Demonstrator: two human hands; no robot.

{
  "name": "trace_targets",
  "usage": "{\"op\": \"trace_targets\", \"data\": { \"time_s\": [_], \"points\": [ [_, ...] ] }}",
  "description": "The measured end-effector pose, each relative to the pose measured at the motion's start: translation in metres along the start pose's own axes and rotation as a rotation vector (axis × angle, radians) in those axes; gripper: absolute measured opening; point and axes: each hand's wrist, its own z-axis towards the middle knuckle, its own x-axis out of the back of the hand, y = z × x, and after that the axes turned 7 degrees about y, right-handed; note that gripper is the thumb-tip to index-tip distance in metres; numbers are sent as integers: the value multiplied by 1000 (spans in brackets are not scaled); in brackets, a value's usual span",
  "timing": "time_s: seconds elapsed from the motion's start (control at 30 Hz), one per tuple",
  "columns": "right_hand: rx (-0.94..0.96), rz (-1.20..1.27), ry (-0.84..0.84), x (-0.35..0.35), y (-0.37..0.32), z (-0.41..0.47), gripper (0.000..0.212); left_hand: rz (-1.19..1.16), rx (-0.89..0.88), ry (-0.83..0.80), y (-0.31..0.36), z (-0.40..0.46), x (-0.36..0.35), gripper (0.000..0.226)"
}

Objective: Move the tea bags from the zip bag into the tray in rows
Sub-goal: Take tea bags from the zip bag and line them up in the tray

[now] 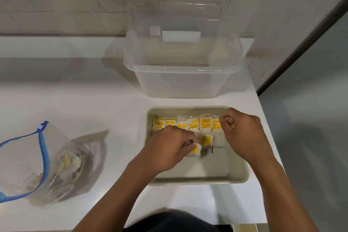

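Observation:
A grey tray (239, 173) sits on the white counter at the right. Several tea bags with yellow tags (181, 125) lie in rows across its far half. My left hand (169, 149) is inside the tray and pinches a tea bag (194, 149) at the near end of the rows. My right hand (243, 132) hovers over the tray's right side with curled fingers; whether it holds anything I cannot tell. The open zip bag (56, 164) with a blue zipper lies at the left, with more tea bags inside.
A clear plastic tub (180, 75) stands just behind the tray, its clear lid (175, 17) leaning against the tiled wall. The counter's right edge runs close beside the tray. Bare white counter lies between the zip bag and the tray.

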Motion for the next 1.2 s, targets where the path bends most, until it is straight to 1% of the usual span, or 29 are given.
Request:
{"op": "trace_targets", "data": {
  "time_s": [0.07,0.13,0.27,0.4,0.53,0.63,0.7,0.9,1.0,1.1,1.2],
  "points": [
    [-78,28,76,3,4,-9,9,-48,13,-48,9,18,-10,10],
    [-153,34,109,1,7,-16,10,-69,30,-121,17,34,-22,9],
    [-265,150,116,-6,15,-22,13,-20,7,-222,29,54,-39,8],
    [-319,267,75,-7,22,-21,15,117,-65,-275,42,66,-49,11],
    [-319,324,41,-5,26,-16,15,382,-128,-199,47,77,-59,12],
    [-329,330,26,-5,27,-14,15,471,-112,-88,47,84,-63,12],
    [-338,345,28,-5,27,-14,14,491,-99,-40,45,86,-66,12],
    [-347,345,25,-6,27,-12,14,537,-104,19,35,88,-73,10],
    [-343,331,28,-7,27,-12,15,517,-91,20,32,88,-76,9],
    [-351,324,25,-7,27,-11,15,536,-91,-11,34,87,-77,5],
    [-354,334,23,-7,28,-11,14,525,-100,-11,34,86,-78,8]
  ]
}}
